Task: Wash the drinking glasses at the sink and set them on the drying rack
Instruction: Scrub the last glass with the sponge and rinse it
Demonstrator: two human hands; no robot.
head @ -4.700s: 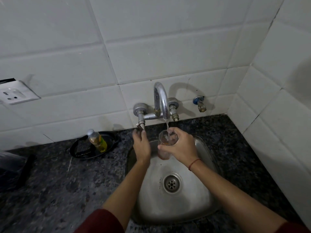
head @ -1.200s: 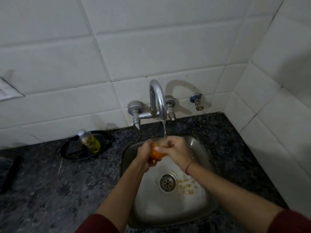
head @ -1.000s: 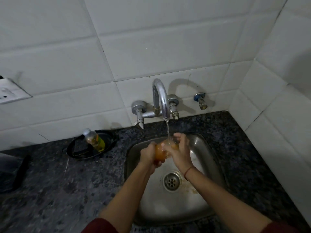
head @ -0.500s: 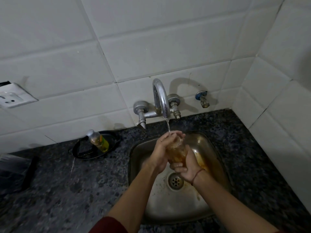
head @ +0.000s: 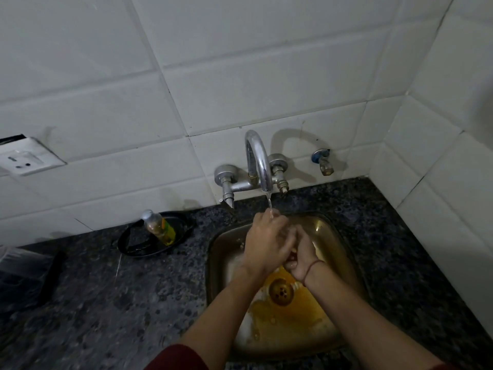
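Both hands, the left hand (head: 266, 243) and right hand (head: 302, 253), close around a glass (head: 293, 247) barely visible between them under the tap (head: 260, 161); orange water pools in the sink (head: 344, 252), so rinsing is underway, racking remains

- Both hands, left hand (head: 266, 244) over right hand (head: 301, 256), are clasped together above the stainless steel sink (head: 344, 252); whatever they enclose is hidden.
- A thin stream from the curved chrome tap (head: 257, 158) lands on the left hand.
- Orange-brown water (head: 298, 308) pools around the drain (head: 281, 291).
- A small yellow-liquid bottle (head: 159, 227) lies in a black oval dish (head: 133, 247) on the dark speckled granite counter (head: 106, 303).
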